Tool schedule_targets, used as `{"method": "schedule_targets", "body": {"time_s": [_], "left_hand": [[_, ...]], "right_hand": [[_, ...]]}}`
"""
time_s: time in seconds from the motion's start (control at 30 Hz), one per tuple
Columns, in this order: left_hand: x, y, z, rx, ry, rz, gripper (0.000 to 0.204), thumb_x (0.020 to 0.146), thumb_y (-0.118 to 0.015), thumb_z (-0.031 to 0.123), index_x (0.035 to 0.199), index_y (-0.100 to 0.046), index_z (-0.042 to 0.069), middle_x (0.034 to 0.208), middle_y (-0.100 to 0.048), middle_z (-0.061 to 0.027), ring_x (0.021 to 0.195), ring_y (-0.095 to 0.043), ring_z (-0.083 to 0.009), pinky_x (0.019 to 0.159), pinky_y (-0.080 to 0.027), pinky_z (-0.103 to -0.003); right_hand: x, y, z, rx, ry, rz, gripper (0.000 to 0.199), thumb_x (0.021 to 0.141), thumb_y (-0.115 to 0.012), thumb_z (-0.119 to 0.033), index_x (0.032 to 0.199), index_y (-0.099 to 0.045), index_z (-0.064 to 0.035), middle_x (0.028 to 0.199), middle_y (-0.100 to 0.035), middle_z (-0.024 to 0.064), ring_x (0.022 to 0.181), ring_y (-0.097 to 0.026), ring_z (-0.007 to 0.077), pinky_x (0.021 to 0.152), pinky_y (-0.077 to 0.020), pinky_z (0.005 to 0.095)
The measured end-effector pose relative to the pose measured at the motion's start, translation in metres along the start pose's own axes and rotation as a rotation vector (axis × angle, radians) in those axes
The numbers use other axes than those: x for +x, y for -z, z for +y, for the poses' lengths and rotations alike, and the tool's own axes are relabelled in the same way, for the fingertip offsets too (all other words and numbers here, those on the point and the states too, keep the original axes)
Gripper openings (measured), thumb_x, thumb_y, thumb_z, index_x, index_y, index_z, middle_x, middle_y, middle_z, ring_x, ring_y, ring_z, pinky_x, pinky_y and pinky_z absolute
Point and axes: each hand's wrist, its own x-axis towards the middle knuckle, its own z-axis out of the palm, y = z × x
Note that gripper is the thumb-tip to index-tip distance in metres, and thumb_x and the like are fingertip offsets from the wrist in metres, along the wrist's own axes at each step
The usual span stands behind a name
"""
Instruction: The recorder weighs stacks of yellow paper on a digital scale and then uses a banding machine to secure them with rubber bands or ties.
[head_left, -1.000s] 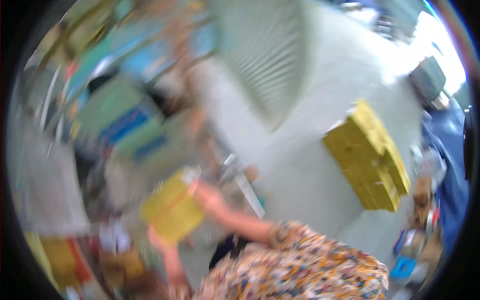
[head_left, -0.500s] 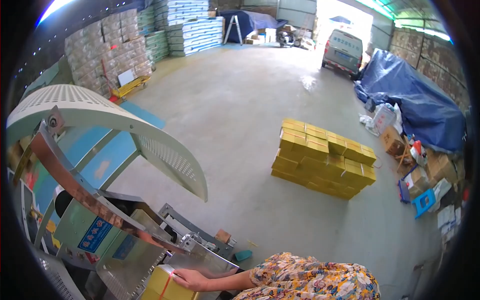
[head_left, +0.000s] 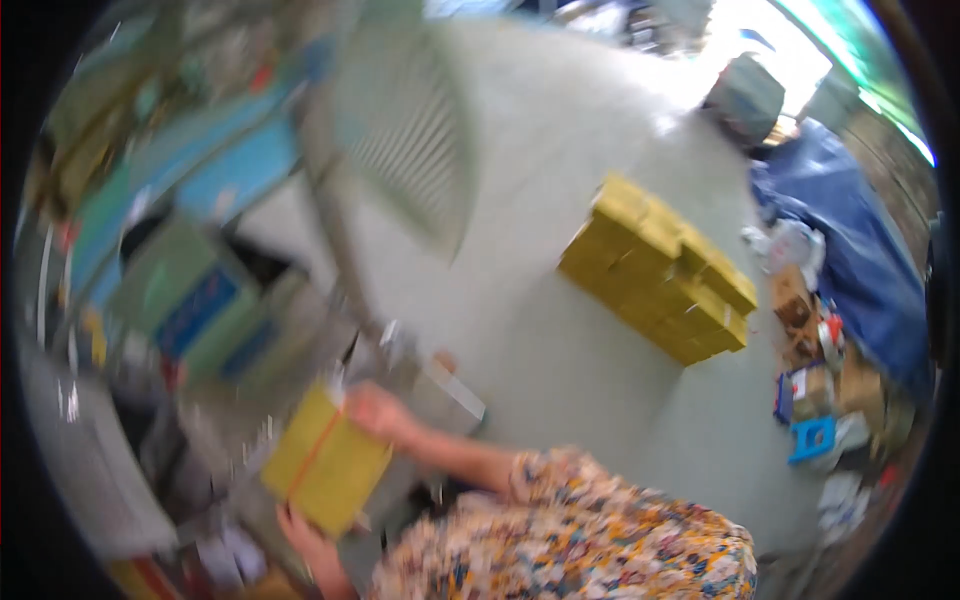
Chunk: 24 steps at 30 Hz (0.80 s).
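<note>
Yellow and flat, the box [head_left: 325, 470] with an orange strap across it was held between two hands in the lower left of the blurred view. One hand [head_left: 375, 412] gripped its upper edge, the fingers closed over the corner; its forearm ran to a sleeve with a flower pattern [head_left: 600, 530]. The other hand [head_left: 305, 535] supported the lower edge from below, and its fingers were too blurred to tell how they stood. I could not tell which hand was left and which was right. Just beside the box, to the left, stood a green and blue machine [head_left: 190, 300]. Well apart on the grey floor [head_left: 520, 340] lay a stack of yellow boxes [head_left: 660, 270], and a blue tarpaulin [head_left: 850, 240] covered goods on the right.
</note>
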Motion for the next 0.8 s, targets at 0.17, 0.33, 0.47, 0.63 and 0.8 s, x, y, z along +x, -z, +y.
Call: {"method": "schedule_targets", "body": {"time_s": [0.17,0.33,0.47,0.63,0.8], "left_hand": [[0.024,-0.008,0.021,-0.136,0.193,-0.032,0.019,0.1,-0.05,0.019,0.107,-0.063,0.006,0.096,-0.062,-0.002,0.094,-0.059,-0.0112,0.08,-0.048,-0.029],[0.037,-0.003,0.004,-0.274,0.251,0.063,0.02,0.1,-0.053,0.026,0.1,-0.062,0.008,0.092,-0.061,0.0008,0.09,-0.058,-0.0088,0.081,-0.046,-0.028],[0.056,-0.012,-0.008,-0.244,0.371,0.087,0.025,0.101,-0.047,0.028,0.098,-0.062,0.008,0.092,-0.062,-0.0016,0.092,-0.058,-0.0109,0.084,-0.046,-0.03],[0.052,-0.04,-0.005,-0.681,0.443,0.091,0.034,0.101,-0.043,0.034,0.105,-0.062,0.006,0.1,-0.063,-0.0052,0.09,-0.062,-0.0137,0.077,-0.053,-0.032],[0.038,-0.039,0.03,-0.728,0.577,0.149,0.043,0.102,-0.044,0.04,0.117,-0.062,0.004,0.105,-0.066,-0.008,0.092,-0.065,-0.0161,0.077,-0.055,-0.033]], "right_hand": [[-0.009,0.011,-0.017,0.543,-0.159,0.062,0.013,0.098,-0.059,-0.014,0.109,-0.058,-0.0079,0.104,-0.06,0.0005,0.096,-0.055,0.0095,0.083,-0.0474,0.0268],[0.004,0.022,-0.01,0.548,-0.197,-0.001,0.014,0.099,-0.057,-0.015,0.109,-0.061,-0.0056,0.107,-0.063,0.0021,0.1,-0.057,0.0097,0.086,-0.0465,0.0262],[0.022,0.029,0.011,0.326,-0.381,-0.136,0.024,0.099,-0.056,-0.026,0.102,-0.064,-0.004,0.097,-0.065,0.0016,0.092,-0.059,0.0108,0.077,-0.0471,0.0256],[0.023,0.009,-0.004,0.269,-0.487,0.033,0.03,0.097,-0.057,-0.03,0.098,-0.065,-0.0009,0.088,-0.064,0.0027,0.079,-0.058,0.0102,0.069,-0.0478,0.0263],[-0.002,0.012,-0.024,0.247,-0.476,0.099,0.028,0.097,-0.056,-0.027,0.098,-0.065,-0.0007,0.088,-0.064,0.0034,0.077,-0.057,0.0099,0.069,-0.0477,0.0265]]}}
